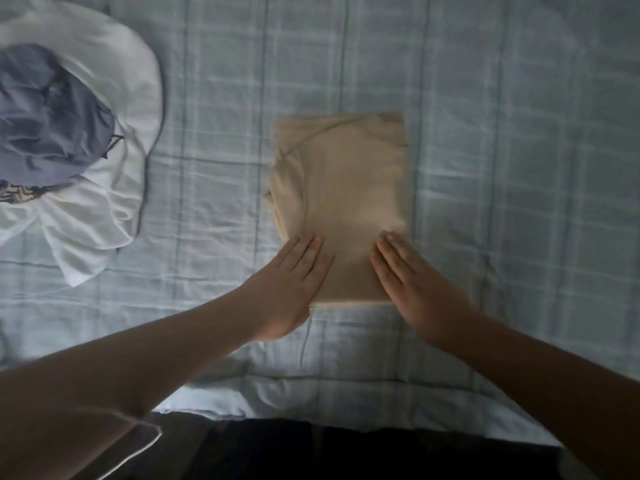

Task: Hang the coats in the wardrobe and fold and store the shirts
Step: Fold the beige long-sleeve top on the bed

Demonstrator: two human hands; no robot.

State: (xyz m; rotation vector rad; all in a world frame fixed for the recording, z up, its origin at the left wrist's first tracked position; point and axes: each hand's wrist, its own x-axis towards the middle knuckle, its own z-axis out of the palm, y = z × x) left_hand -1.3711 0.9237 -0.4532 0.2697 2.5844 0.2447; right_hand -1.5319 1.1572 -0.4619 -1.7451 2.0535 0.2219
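A beige shirt (349, 188) lies folded into a neat rectangle in the middle of the bed. My left hand (294, 282) rests flat on its near left corner, fingers straight and together. My right hand (412, 278) lies flat on its near right part, fingers straight, pointing up and left. Neither hand grips the cloth. At the far left a pile of unfolded clothes holds a white garment (104, 209) with a grey-blue garment (48, 119) bunched on top of it.
The bed is covered by a pale blue checked quilt (502, 150) that fills most of the view. Its near edge (277, 396) runs along the bottom, with dark floor below. A patterned scrap of cloth (17, 194) peeks from the pile.
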